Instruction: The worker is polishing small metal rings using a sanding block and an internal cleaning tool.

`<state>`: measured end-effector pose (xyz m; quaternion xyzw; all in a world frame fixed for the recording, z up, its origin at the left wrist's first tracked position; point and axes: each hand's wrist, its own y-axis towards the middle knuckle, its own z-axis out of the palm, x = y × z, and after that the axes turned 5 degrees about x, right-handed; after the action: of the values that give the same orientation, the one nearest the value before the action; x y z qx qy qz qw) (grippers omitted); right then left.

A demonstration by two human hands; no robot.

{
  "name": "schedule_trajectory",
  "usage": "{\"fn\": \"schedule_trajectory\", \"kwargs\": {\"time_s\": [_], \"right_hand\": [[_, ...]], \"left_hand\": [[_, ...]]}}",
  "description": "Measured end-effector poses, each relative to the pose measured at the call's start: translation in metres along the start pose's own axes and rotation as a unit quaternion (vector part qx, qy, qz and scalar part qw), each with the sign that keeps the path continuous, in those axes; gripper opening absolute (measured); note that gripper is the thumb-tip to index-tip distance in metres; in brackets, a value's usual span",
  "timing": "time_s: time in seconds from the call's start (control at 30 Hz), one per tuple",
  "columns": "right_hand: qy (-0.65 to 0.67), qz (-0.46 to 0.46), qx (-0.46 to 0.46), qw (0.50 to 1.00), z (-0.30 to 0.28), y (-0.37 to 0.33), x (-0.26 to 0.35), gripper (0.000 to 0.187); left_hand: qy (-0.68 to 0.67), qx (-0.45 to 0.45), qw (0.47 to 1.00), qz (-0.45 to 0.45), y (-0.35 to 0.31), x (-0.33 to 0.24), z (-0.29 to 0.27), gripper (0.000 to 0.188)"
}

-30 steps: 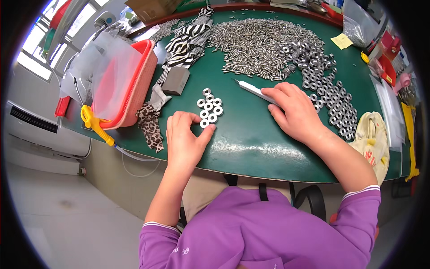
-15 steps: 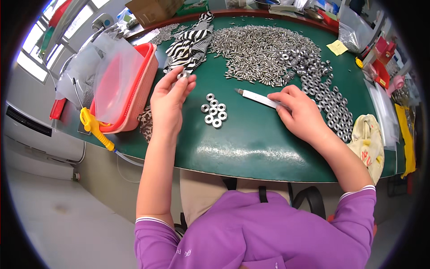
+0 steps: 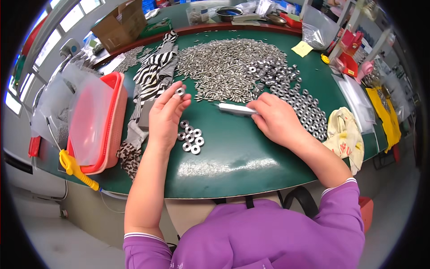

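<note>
My left hand (image 3: 164,117) pinches a small silver metal ring (image 3: 180,91) between thumb and fingertips, held up over the table. In my right hand (image 3: 278,117) is a slim white-handled tool (image 3: 235,109) with a thin dark tip. That tip points left toward the ring and stays apart from it. Below and between the hands, several similar rings (image 3: 199,141) lie in a small cluster on the green tabletop (image 3: 237,148). Beyond the tool spreads a large heap of short metal pins (image 3: 219,62). To its right lie many more rings (image 3: 309,112), near my right wrist.
At left stands a red basket (image 3: 117,121) with plastic sheeting, beside a yellow air gun (image 3: 76,168). Zebra-striped cloth (image 3: 154,71) and leopard-print cloth (image 3: 130,158) lie near my left arm. A pale yellow glove (image 3: 347,134) rests at right. A cardboard box (image 3: 118,27) stands at the back.
The whole view has shifted, so the table appears lower and further left. My right hand has brought the tool's tip closer to the ring in my left hand. Both grips stay the same.
</note>
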<state>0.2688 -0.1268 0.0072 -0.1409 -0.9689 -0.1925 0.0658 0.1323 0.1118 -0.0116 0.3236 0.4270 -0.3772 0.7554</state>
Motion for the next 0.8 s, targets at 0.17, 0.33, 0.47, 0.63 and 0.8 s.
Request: {"fn": "schedule_trajectory", "kwargs": {"time_s": [0.17,0.33,0.47,0.63,0.8], "right_hand": [[-0.067,0.164,-0.179,0.968,-0.048,0.003,-0.04,0.021],[-0.129,0.364,-0.196,0.901,-0.068,-0.044,-0.145,0.024],[-0.087,0.465,-0.121,0.873,-0.06,-0.073,-0.202,0.029],[-0.045,0.498,-0.02,0.866,-0.047,-0.082,-0.216,0.03],[-0.112,0.487,-0.03,0.866,-0.041,-0.074,-0.206,0.03]], "left_hand": [[0.004,0.013,1.0,-0.015,-0.005,-0.005,0.0,0.033],[-0.025,0.024,0.998,-0.045,-0.009,-0.007,0.005,0.034],[-0.067,0.052,0.995,-0.053,-0.008,0.0,-0.001,0.024],[-0.068,0.055,0.993,-0.075,-0.01,0.004,0.004,0.024],[-0.106,0.077,0.988,-0.082,-0.012,0.001,0.009,0.024]]}}
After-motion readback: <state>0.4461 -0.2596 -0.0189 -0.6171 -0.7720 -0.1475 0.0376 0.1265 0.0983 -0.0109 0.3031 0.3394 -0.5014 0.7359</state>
